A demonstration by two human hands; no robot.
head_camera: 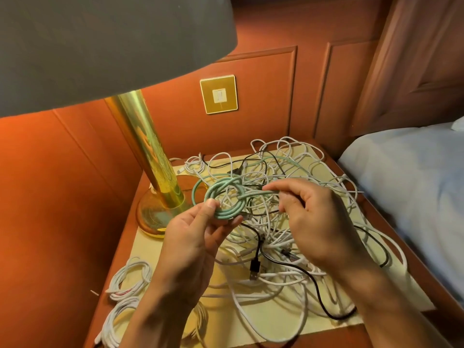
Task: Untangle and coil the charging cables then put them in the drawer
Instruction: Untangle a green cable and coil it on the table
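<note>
A mint-green braided cable (pixel 221 197) is wound into a small coil above the nightstand. My left hand (pixel 198 232) pinches the coil between thumb and fingers at its lower left. My right hand (pixel 319 222) holds the green cable's free end, which crosses the coil to the right. Beneath both hands lies a big tangle of white and black charging cables (pixel 283 247); a black USB plug (pixel 254 268) sticks out near its front. Two coiled white cables (pixel 130 277) (pixel 115 322) lie at the nightstand's front left. No drawer shows in this view.
A brass lamp (pixel 153 156) with a grey shade stands at the back left of the wooden nightstand (pixel 391 222). A gold wall switch plate (pixel 219 94) sits on the red panelled wall. A bed with pale sheets (pixel 414 187) borders the right side.
</note>
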